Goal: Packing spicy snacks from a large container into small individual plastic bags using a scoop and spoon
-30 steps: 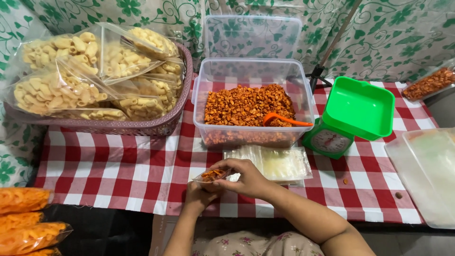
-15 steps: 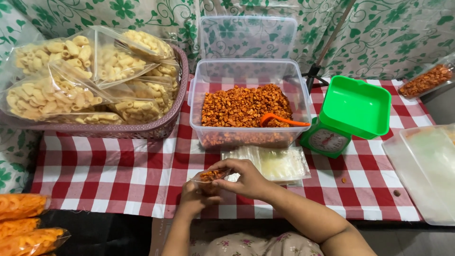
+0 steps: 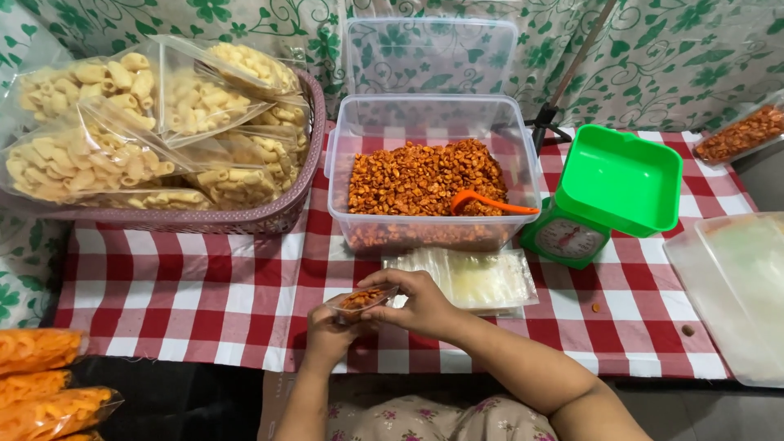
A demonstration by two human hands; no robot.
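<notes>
A small clear plastic bag (image 3: 362, 299) with orange-red snack pieces inside is held between both hands at the table's front edge. My left hand (image 3: 329, 333) grips it from below. My right hand (image 3: 415, 303) closes over its top edge from the right. Just behind the hands lies a flat stack of empty clear bags (image 3: 478, 280). Beyond that stands a clear plastic tub (image 3: 353, 139) filled with the same orange-red snack, with an orange scoop (image 3: 488, 202) lying in it.
A green kitchen scale (image 3: 608, 194) stands right of the tub. A mauve basket (image 3: 282, 214) with several bags of pale macaroni snacks fills the back left. Orange snack bags (image 3: 45, 380) lie at lower left. A clear lid (image 3: 731, 286) rests at the right, on the red checked cloth (image 3: 188, 294).
Both hands stay at the table's front edge with the small bag. The fingers have shifted slightly along its top.
</notes>
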